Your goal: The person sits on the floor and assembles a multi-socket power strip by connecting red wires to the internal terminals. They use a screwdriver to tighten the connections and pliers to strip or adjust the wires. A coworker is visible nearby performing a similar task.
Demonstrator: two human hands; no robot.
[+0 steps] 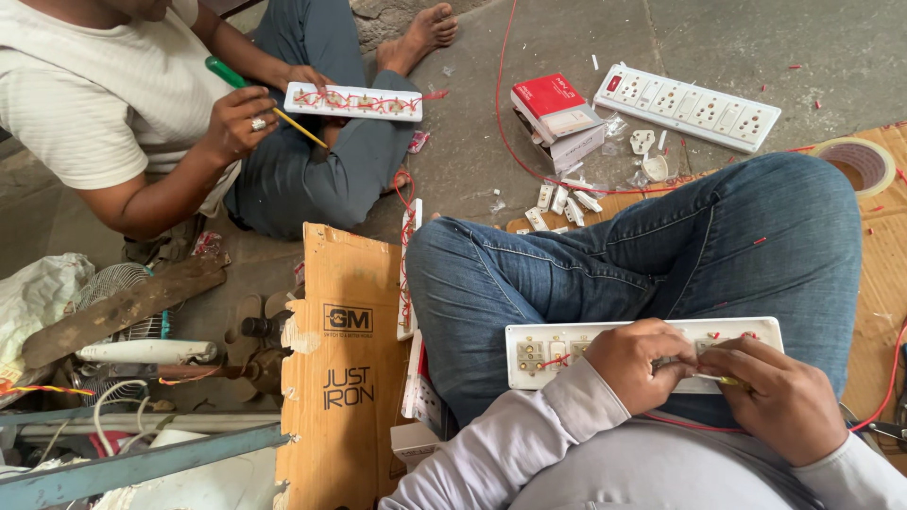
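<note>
Head view, looking down at a seated person's lap in the lower right of the frame. A long white switchboard panel (567,351), back side up with red wires showing, lies across the thigh of the blue jeans (661,255). The left hand (642,364) rests on the panel's middle, fingers curled down and gripping its edge. The right hand (779,397), just beside it, has its fingers closed around a thin tool with a yellow tip (729,381), held against the panel. A red wire (888,378) trails off at the right edge. In the upper left, another person holds a second panel (354,101) in one hand and a green-handled screwdriver (255,90) in the other. On the floor at the upper right lie a finished white power strip (687,107), a red and white box (557,115), small white sockets (565,200) and a roll of tape (858,162). A brown cardboard sheet (345,368) stands at lower centre.
</note>
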